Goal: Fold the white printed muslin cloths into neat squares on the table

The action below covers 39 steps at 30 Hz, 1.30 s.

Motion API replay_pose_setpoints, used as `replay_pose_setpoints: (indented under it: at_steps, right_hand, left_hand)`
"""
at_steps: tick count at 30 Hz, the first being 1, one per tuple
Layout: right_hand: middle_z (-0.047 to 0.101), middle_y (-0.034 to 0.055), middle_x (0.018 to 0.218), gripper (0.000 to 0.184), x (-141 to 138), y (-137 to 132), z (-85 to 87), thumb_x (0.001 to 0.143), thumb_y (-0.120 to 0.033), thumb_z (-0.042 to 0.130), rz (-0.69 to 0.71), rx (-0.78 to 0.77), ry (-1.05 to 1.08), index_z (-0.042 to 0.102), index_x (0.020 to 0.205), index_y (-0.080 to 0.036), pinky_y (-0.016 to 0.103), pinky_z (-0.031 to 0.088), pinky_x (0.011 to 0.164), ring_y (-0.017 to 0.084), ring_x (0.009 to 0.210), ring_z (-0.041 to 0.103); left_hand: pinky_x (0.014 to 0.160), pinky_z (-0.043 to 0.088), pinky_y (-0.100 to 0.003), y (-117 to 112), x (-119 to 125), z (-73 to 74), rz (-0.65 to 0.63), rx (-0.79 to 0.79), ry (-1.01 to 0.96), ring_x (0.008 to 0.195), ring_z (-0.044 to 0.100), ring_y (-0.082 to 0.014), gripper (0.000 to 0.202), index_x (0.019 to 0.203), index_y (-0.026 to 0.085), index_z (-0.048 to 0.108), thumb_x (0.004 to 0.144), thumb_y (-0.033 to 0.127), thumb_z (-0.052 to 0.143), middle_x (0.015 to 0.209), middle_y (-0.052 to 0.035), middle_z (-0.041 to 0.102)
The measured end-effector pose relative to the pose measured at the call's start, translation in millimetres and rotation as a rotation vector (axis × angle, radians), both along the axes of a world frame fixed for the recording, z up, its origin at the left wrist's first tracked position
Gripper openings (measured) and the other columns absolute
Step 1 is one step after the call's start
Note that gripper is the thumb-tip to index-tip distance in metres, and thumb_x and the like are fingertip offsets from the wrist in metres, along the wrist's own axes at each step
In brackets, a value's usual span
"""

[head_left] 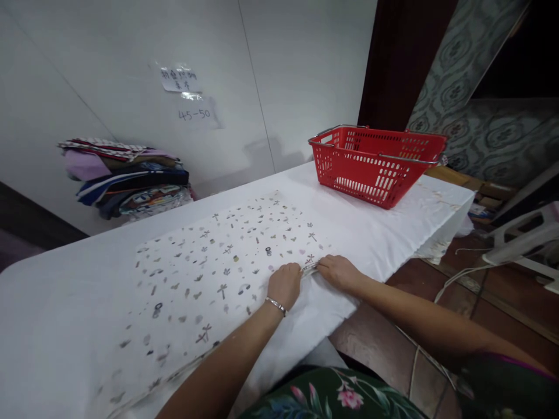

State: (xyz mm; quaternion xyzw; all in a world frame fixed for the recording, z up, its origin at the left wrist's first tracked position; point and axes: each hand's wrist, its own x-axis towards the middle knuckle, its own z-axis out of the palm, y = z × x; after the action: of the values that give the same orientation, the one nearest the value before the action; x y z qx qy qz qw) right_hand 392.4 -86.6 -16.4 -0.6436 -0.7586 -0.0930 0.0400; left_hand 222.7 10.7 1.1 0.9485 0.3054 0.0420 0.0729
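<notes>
A thin white cloth printed with small palm trees and other motifs lies spread over the white-covered table. Its near edge runs along the front of the table. My left hand, with a bracelet at the wrist, is closed on that edge. Just to its right, my right hand grips the same edge near the cloth's right corner. A short rolled or folded strip of the edge shows between the two hands. The fingertips of both hands are partly hidden under the knuckles.
A red plastic basket with metal handles stands at the table's back right. Folded clothes are stacked beyond the back left edge. Two paper notes hang on the pale wall. A white plastic stool and cables lie right of the table.
</notes>
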Motion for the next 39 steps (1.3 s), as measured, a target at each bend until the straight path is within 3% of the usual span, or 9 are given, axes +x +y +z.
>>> replay_pose_setpoints:
  at_steps: [8, 14, 27, 30, 33, 36, 39]
  right_hand:
    - [0.056, 0.0042, 0.082, 0.027, 9, -12, 0.9, 0.093, -0.018, 0.032, 0.043, 0.073, 0.064, 0.055, 0.08, -0.016, 0.025, 0.035, 0.066, 0.015, 0.075, 0.047]
    - [0.057, 0.0043, 0.084, 0.025, 9, -10, 1.8, 0.093, -0.02, 0.033, 0.025, 0.064, 0.083, 0.057, 0.083, -0.017, 0.026, 0.036, 0.066, 0.015, 0.077, 0.048]
    - [0.057, 0.0043, 0.08, 0.025, 10, -14, 3.3, 0.091, -0.021, 0.036, -0.017, 0.043, 0.148, 0.059, 0.083, -0.018, 0.025, 0.037, 0.064, 0.015, 0.075, 0.05]
    - [0.059, 0.0052, 0.086, 0.025, 21, -19, 5.1, 0.091, -0.024, 0.036, -0.124, 0.095, 0.315, 0.06, 0.094, -0.019, 0.024, 0.039, 0.068, 0.016, 0.082, 0.052]
    - [0.061, 0.0058, 0.091, 0.025, 38, -20, 10.9, 0.09, -0.03, 0.038, -0.388, 0.119, 0.509, 0.06, 0.096, -0.018, 0.024, 0.039, 0.072, 0.016, 0.084, 0.054]
    - [0.064, 0.0052, 0.089, 0.028, 52, -14, 19.3, 0.088, -0.033, 0.039, -0.607, -0.052, 0.661, 0.062, 0.093, -0.018, 0.024, 0.04, 0.069, 0.016, 0.079, 0.056]
    - [0.067, 0.0057, 0.083, 0.027, 59, -2, 26.5, 0.085, -0.032, 0.043, -0.668, -0.18, 0.71, 0.065, 0.085, -0.017, 0.023, 0.039, 0.065, 0.017, 0.078, 0.059]
  left_hand:
    - [0.068, 0.04, -0.031, -4, -3, -7.3, -0.124, 0.107, 0.001, 0.084, 0.053, -0.0191, 0.017, 0.09, 0.018, 0.051, 0.09, 0.024, 0.036, 0.088, -0.005, 0.058]
    - [0.072, 0.041, -0.032, -7, -5, -3.3, -0.187, 0.133, -0.029, 0.088, 0.05, -0.0191, 0.021, 0.101, 0.021, 0.049, 0.083, 0.034, 0.05, 0.097, -0.0029, 0.054]
    - [0.069, 0.042, -0.034, -9, 8, -14.7, -0.162, 0.218, 0.01, 0.085, 0.05, -0.0212, 0.015, 0.091, 0.016, 0.054, 0.083, 0.014, 0.042, 0.089, -0.0065, 0.054]
    - [0.068, 0.042, -0.034, -7, 8, -15.6, -0.151, 0.213, 0.006, 0.085, 0.051, -0.0216, 0.015, 0.09, 0.016, 0.055, 0.083, 0.014, 0.042, 0.088, -0.0068, 0.055]
    - [0.068, 0.043, -0.034, -5, 8, -15.2, -0.158, 0.212, 0.001, 0.086, 0.051, -0.0216, 0.017, 0.09, 0.016, 0.056, 0.082, 0.012, 0.041, 0.088, -0.0068, 0.056]
    - [0.069, 0.043, -0.034, -5, 8, -14.5, -0.149, 0.198, 0.01, 0.086, 0.052, -0.0213, 0.017, 0.091, 0.016, 0.056, 0.082, 0.012, 0.042, 0.089, -0.007, 0.056]
    - [0.068, 0.043, -0.033, -5, 8, -15.2, -0.149, 0.197, 0.015, 0.086, 0.052, -0.0212, 0.017, 0.091, 0.016, 0.056, 0.082, 0.013, 0.043, 0.089, -0.0066, 0.056]
